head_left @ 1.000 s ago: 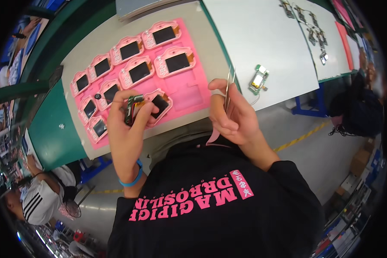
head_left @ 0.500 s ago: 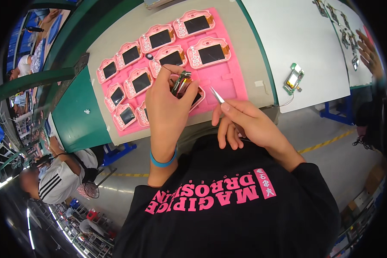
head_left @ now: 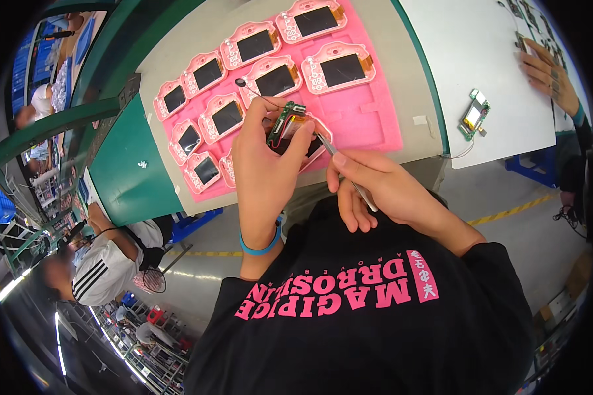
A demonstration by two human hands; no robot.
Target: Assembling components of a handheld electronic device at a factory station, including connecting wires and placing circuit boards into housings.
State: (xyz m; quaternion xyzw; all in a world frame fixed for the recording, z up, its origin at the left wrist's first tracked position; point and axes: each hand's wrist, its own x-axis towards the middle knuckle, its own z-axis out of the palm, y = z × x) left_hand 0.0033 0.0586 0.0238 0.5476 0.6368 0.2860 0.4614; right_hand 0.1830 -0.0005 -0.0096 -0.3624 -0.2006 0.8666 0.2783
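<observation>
My left hand (head_left: 263, 155) is closed on a small green circuit board (head_left: 295, 107), tilted between thumb and fingers, with an orange-and-silver part against it. A thin wire runs from it to a small round black part (head_left: 240, 83). Beneath lies a pink casing (head_left: 328, 131), partly hidden by my hand. My right hand (head_left: 382, 184) grips metal tweezers (head_left: 327, 143); their tips reach the edge of the board and casing, but whether they touch is unclear. Several pink camera-shaped casings (head_left: 315, 79) with dark screens and orange ribbon cables sit in a pink foam tray (head_left: 375, 122).
On the white sheet (head_left: 507, 128) to the right lies another circuit board (head_left: 473, 117). Another person's hand (head_left: 550, 76) works beside more boards at the far right. A green mat (head_left: 125, 174) with a small white bit is at left, and a seated person (head_left: 105, 273) is beyond.
My right hand's tweezers have moved left to the board in my left hand. The other person's hand has come further in over the white sheet. The whole view has shifted slightly.
</observation>
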